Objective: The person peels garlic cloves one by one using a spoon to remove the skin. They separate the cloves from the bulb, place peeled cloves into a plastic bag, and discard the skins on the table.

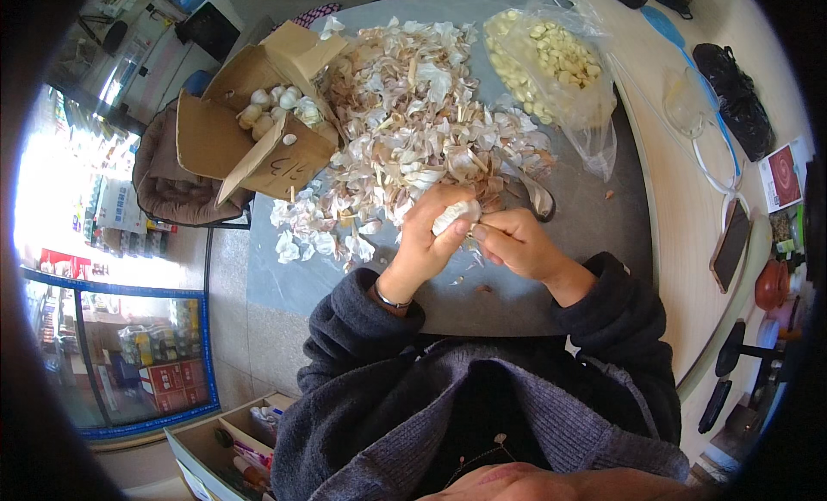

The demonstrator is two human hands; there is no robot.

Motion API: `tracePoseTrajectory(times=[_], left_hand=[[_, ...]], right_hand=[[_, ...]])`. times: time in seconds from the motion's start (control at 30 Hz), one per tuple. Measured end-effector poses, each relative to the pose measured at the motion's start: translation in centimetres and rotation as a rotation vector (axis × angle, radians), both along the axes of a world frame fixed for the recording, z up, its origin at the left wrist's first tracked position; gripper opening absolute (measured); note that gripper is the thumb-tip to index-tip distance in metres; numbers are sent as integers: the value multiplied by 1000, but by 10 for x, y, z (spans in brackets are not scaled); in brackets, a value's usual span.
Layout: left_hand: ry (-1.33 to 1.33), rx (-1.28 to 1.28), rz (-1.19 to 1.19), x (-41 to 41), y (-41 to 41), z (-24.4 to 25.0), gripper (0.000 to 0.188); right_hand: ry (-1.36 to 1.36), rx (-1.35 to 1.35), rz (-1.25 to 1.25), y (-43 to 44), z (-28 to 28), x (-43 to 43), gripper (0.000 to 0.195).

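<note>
My left hand (426,233) is closed around a whole white garlic bulb (456,217), held over the near part of a grey table (517,307). At the bulb's right side, the fingers of my right hand (517,242) pinch its end; exactly what they grip is partly hidden. Just beyond both hands spreads a large heap of papery garlic skins (407,113) and dry stalk bits. A curved tool or handle (537,194), partly buried in the skins, lies near my right hand. A few small scraps (483,288) rest on the tabletop below my hands.
An open cardboard box (258,165) of garlic bulbs (278,103) stands at the left. At the back right is a clear plastic bag (549,61) of peeled cloves. A wooden counter (672,242) on the right bears a phone (730,246), a blue fly swatter (714,100) and a black bag (733,100).
</note>
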State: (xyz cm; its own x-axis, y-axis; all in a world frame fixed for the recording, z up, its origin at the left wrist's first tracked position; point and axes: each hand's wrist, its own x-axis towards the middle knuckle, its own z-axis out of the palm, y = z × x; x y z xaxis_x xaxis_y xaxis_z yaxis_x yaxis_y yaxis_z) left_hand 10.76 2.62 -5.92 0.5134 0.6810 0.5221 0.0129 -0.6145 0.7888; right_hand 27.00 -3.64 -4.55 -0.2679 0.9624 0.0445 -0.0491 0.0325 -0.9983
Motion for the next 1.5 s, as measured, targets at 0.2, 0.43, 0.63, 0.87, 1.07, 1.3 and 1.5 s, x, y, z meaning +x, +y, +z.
tracePoseTrajectory(times=[0.2, 0.43, 0.63, 0.87, 1.07, 1.3, 1.5], left_hand=[[-229, -293, -155, -2, -1, -3, 32], [-715, -923, -303, 4, -1, -12, 45], [-894, -905, -397, 2, 3, -9, 47], [-1149, -1064, -361, -11, 18, -15, 40], [-1154, -773, -151, -27, 37, 2, 38], [-574, -551, -112, 5, 5, -10, 49], [-162, -162, -48, 7, 0, -14, 41]], right_hand=[[57, -30, 10, -4, 1, -2, 34], [536, -47, -25, -2, -12, -2, 37], [413, 73, -126, 13, -24, 1, 36], [302, 74, -107, 5, -21, 0, 35], [-241, 192, -38, 7, -24, -4, 24], [-178, 295, -266, 12, -23, -11, 36], [-188, 300, -248, 11, -22, -10, 56]])
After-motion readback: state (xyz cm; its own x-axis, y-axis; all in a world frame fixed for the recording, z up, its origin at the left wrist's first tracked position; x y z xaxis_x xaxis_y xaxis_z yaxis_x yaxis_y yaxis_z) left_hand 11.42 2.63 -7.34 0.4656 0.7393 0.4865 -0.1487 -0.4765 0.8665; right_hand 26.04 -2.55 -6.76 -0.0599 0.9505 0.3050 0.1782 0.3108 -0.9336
